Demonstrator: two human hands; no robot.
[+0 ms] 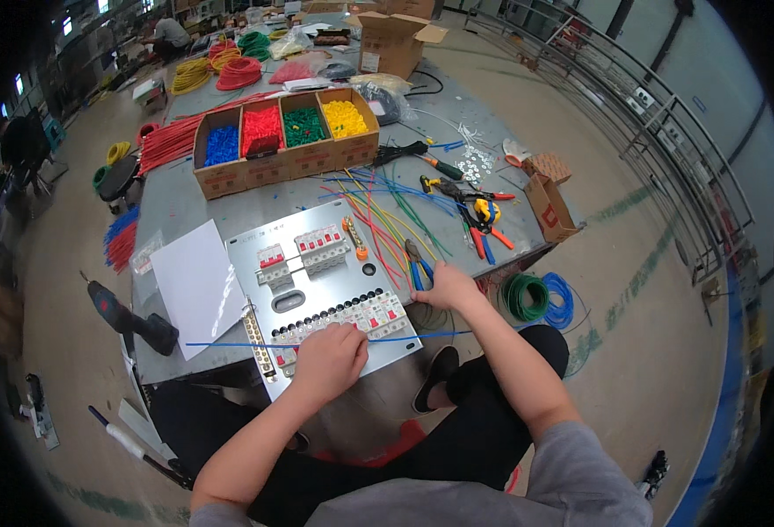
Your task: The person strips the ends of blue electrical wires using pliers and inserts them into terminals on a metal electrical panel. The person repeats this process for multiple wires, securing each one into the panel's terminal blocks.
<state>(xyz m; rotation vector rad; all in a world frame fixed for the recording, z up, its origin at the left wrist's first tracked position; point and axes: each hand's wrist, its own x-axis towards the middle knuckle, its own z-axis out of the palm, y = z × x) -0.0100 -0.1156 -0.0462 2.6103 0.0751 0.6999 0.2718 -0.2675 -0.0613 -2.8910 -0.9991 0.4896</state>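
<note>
Head view: left hand [330, 358] grip pinches blue wire [229, 343]; right hand [447, 287] grip clasps blue-handled pliers [418, 263].

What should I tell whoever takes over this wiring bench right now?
Left hand: closed on a long blue wire, pressed at the front row of breakers on the metal panel.
Right hand: on the blue-handled pliers at the panel's right edge.
Done: breakers are mounted in rows.
Left: no finished wiring shows; loose coloured wires lie behind the panel, beside the box of sorted pieces.
</note>
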